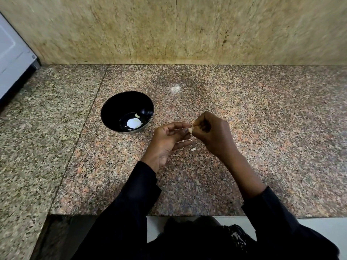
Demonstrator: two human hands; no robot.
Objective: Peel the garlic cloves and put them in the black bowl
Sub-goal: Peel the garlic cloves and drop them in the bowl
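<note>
Left hand: we see the left hand [166, 139] palm up over the counter, thumb and forefinger pinching the near end of a garlic clove [190, 130], the other fingers loosely curled beneath it
Right hand: the right hand [212, 133] is curled close, its fingertips [195, 124] nipping a bit of skin at the top of the same clove; the two hands meet there
Garlic clove: we find it held in the air between both hands, just right of the black bowl [110, 109], small and pale, mostly hidden by fingers
Black bowl: it stands on the granite counter [262, 128], left of the hands and apart from them; inside we see one small peeled clove [137, 115] near the far side of the bottom, beside a bright white glare
Peel scraps: two pale scraps [193, 149] lie on the counter right under the hands
Sleeves: both arms wear black sleeves [131, 194]
Surroundings: a mottled stone wall [169, 30] rises behind the counter, and a white appliance [11, 59] shows at the far left edge
</note>
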